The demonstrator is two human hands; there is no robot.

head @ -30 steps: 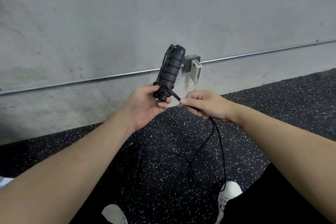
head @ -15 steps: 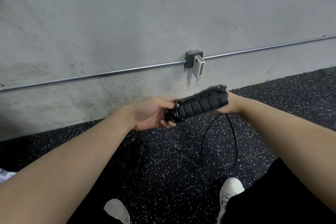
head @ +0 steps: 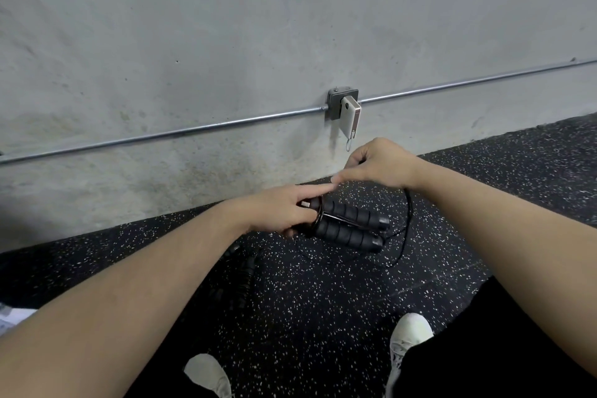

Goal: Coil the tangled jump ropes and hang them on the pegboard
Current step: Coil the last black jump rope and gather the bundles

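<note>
We note the left hand (head: 284, 210) gripping two black ribbed foam rope handles (head: 350, 226); the right hand (head: 381, 163) pinches their thin black cord (head: 409, 203).

Count, head view: 2 hands, 2 handles, 2 shoes.

Two hands (head: 284, 210) (head: 381, 161) at frame centre; two black ribbed handles (head: 352, 215) (head: 349, 236) side by side just right of centre; one thin cord (head: 408, 207); two white shoes (head: 206, 371) (head: 408, 333) along bottom edge; one wall box (head: 336, 103) at upper centre.

Both forearms are bare, no sleeves, watch or rings visible on the hands. White shoes (head: 409, 336) on both feet; black clothing (head: 478, 349) covers the right leg.
</note>
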